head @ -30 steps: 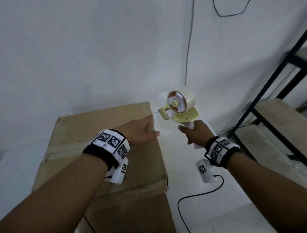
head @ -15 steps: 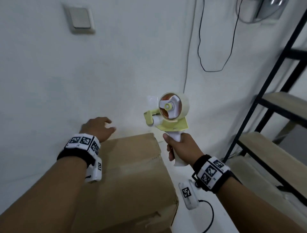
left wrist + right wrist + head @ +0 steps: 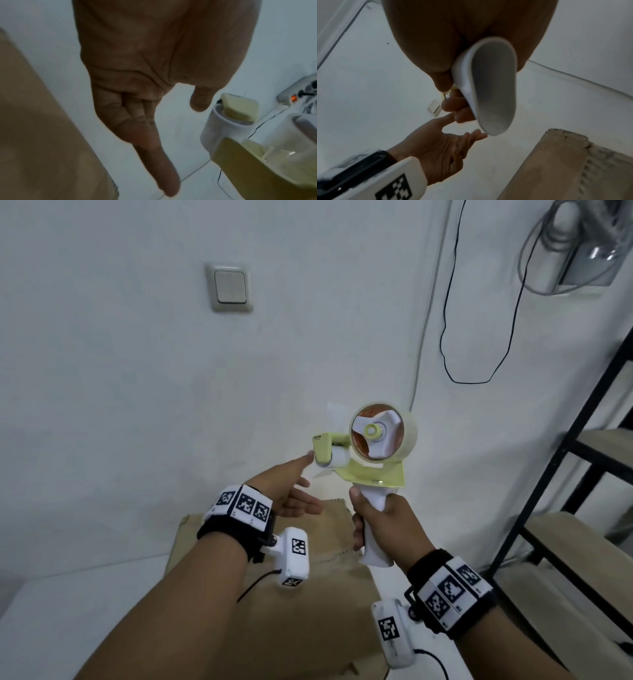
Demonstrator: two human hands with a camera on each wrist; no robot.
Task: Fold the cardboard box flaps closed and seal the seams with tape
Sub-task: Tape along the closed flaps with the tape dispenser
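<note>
Two hands noted: right hand (image 3: 380,529) wraps tape dispenser (image 3: 370,450) handle, frame centre; left hand (image 3: 291,494) relaxed, forefinger at its roller. Cardboard box (image 3: 274,594) below, lower centre. We should free the tape end first.

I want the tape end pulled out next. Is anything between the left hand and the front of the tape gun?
Nothing visible. The left hand is open, its forefinger nearly at the tape gun roller, with only air between. The right hand holds the handle lower down.

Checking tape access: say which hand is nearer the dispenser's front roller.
Left. The left hand reaches its index fingertip to the roller; the right hand grips the handle below.
</note>
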